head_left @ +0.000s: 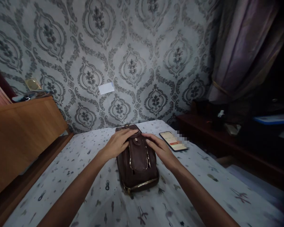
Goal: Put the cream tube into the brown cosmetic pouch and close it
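Observation:
A dark brown leather bag with gold zips lies on the bed, its zipped end toward me. A flap with a round metal snap sits near the middle of its upper side. My left hand rests over the bag's left side, its fingers stretched out flat toward the top of the flap. At the right edge, my right hand touches the bag with its fingers extended and the thumb apart from them. Neither hand appears to grip anything. The far end of the bag is partly hidden by my fingers.
A phone with a lit screen lies right of the bag on the patterned bedsheet. A wooden headboard-like panel stands at left. Patterned wallpaper rises behind. To the right are a dark shelf holding small items and a tied curtain.

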Action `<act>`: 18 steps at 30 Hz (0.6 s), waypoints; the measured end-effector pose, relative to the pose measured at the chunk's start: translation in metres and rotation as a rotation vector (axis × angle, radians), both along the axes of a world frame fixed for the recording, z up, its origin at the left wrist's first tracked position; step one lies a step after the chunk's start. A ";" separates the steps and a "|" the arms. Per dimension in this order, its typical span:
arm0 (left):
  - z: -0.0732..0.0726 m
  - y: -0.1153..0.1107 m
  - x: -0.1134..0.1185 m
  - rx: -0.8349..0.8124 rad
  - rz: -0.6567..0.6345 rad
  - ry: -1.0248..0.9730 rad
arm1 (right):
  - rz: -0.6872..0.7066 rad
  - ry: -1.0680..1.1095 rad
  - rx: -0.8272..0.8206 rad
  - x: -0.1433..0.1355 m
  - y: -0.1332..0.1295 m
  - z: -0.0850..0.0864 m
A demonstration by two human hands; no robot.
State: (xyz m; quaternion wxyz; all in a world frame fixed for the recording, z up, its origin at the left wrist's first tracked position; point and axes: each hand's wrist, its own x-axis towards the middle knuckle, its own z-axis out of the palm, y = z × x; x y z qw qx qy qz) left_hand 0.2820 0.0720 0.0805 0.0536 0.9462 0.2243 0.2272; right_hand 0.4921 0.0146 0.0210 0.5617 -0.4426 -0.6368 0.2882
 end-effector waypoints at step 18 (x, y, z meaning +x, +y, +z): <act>0.022 0.017 0.007 -0.365 0.020 -0.310 | -0.270 -1.124 0.238 -0.055 -0.001 0.045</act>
